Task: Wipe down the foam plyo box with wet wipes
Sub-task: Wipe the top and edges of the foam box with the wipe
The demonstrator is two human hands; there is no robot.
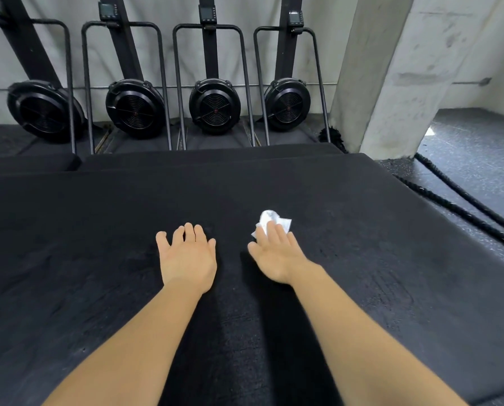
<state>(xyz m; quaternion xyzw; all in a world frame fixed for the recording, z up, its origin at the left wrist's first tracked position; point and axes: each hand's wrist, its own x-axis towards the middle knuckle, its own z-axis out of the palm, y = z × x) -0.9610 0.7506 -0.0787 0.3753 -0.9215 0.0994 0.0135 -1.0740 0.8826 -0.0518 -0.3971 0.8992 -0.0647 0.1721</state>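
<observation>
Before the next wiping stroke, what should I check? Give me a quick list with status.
1. The white crumpled wet wipe sits under the right hand: ok.
2. That hand is flat, pressing the wipe onto the black foam plyo box: ok.
3. The left hand lies flat on the box, apart from the wipe: ok.
4. Box top beyond the wipe free of objects: ok.
5. Wipe damp enough: cannot tell.

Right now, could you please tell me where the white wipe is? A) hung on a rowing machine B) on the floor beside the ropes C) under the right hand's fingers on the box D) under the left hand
C: the wet wipe lies on the foam plyo box under the straight fingers of the right hand; the left hand rests on bare foam.
</observation>
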